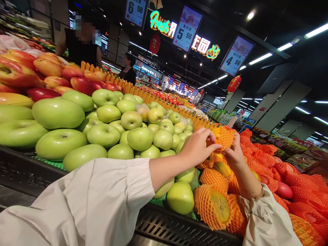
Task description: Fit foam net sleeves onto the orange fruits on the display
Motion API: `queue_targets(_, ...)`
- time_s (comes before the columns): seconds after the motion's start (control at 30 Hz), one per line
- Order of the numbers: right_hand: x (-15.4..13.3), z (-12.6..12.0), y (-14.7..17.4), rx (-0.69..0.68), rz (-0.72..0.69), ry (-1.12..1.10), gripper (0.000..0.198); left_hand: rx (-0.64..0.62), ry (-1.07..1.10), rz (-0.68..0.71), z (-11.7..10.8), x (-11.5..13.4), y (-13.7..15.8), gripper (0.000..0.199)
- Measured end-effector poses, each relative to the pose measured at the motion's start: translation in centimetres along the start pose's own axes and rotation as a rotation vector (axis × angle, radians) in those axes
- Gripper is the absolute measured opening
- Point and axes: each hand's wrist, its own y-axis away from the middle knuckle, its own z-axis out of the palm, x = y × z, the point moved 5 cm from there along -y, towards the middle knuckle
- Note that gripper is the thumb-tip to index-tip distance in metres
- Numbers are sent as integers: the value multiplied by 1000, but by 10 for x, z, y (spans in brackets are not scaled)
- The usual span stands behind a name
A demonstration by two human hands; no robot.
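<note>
Out over the fruit display, both my hands hold one orange in an orange foam net (224, 137). My left hand (198, 145) grips it from the left, thumb on its near side and fingers curled over the top. From the right, my right hand (234, 152) closes on its lower right side; some of its fingers are hidden behind the fruit. Directly below lie more net-wrapped oranges (214, 179), one at the front showing yellow-green skin (220, 206). Green apples (139, 138) are heaped beneath and left of my left forearm.
Red apples (82, 85) are piled at far left. Fruit in red foam nets (294, 174) lies to the right. A black slatted crate edge (174, 223) runs along the front, an orange picket divider (164, 104) behind. Two people (83, 44) stand beyond; price signs (187, 29) hang overhead.
</note>
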Motion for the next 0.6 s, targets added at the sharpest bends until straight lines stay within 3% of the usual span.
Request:
queue_targets(0.27,-3,0,-1,179,85,-57,63,6,11,25,-1,0,0,16)
queue_targets(0.4,-6,1,-1,172,48,-90,67,-3,13,-9,0,-3,0,24)
queue_targets(0.6,1,-4,-3,247,67,-184,67,-34,20,38,3,-1,-1,12)
